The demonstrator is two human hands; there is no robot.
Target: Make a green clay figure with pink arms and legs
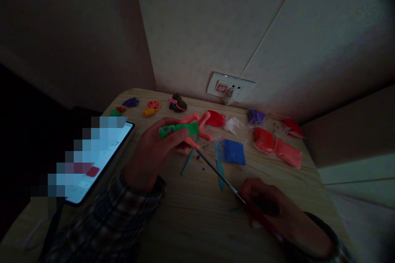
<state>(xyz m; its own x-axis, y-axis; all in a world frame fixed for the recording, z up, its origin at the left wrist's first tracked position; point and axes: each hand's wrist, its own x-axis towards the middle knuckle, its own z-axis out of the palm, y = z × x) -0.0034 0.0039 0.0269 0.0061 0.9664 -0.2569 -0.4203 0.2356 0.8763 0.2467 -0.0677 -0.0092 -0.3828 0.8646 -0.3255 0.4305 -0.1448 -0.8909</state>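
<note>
My left hand [151, 147] is closed around a small clay figure [193, 129] with a green body and pink limbs, lying sideways over the table. Purple and red spots mark one end of the green part. Low on the right, my right hand [268, 205] grips a screwdriver-like tool [216, 171] with a dark red handle and a long, thin metal shaft. Its tip meets, or nearly meets, one pink limb of the figure. Under the shaft lies a blue plastic modelling knife [220, 174]. A thin blue stick [187, 162] rests below the figure.
A lit phone [108, 164] lies at the left. Behind are a brown clay lump [178, 103], a round pink-and-yellow clay piece [153, 105] and purple clay [131, 102]. Bagged clay, including a blue block [233, 152] and a pink block [288, 152], sits rightward. A wall socket [230, 86] holds a plug.
</note>
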